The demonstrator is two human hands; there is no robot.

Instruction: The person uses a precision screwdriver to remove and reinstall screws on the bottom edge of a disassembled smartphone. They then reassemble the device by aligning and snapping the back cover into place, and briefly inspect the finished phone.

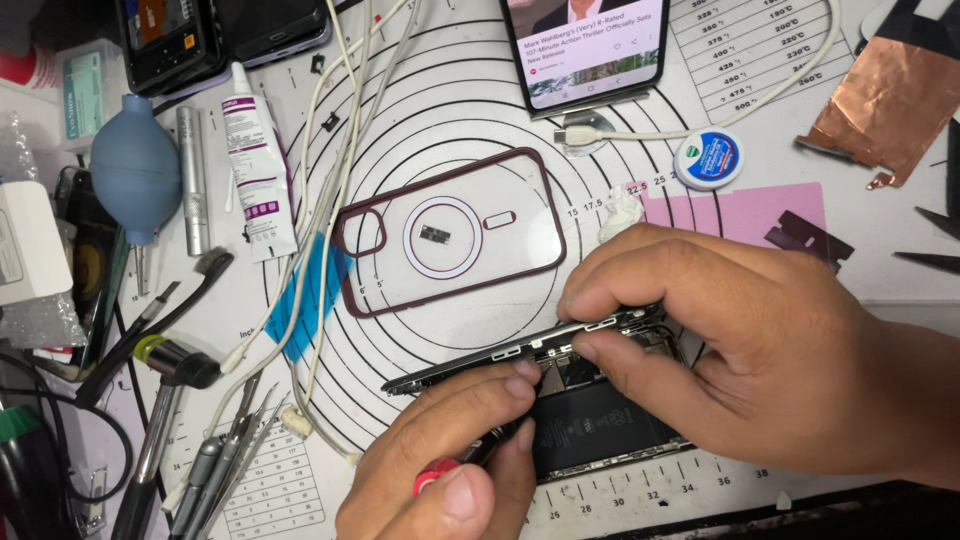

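Left hand (440,460) has its thumb and fingers pressed together around a thin screwdriver with a red cap (432,476), tip poked down into the opened phone (560,395) right by the top edge of the black battery (590,425). Right hand (740,350) is curled over the far side, thumb and forefinger pinching the lifted screen panel (520,348) along its metal edge and holding it tilted up like a book cover.

Just beyond the fingertips sits an empty clear case with a dark red rim (450,230), and past that a second phone (585,45) propped up with a video running, white cable (640,133) plugged in. Off to the left of the left hand there's a pile of tweezers and drivers (215,455), a glue tube (255,170) and a blue air blower (135,170). Copper foil (885,95) lies out past the right hand.

Risky bit, I reckon: the panel is propped on a pinch alone. If it swings too wide, any flex cables at the hinge could tear. And a slip of that driver tip puts it straight into the battery, which is touching close.
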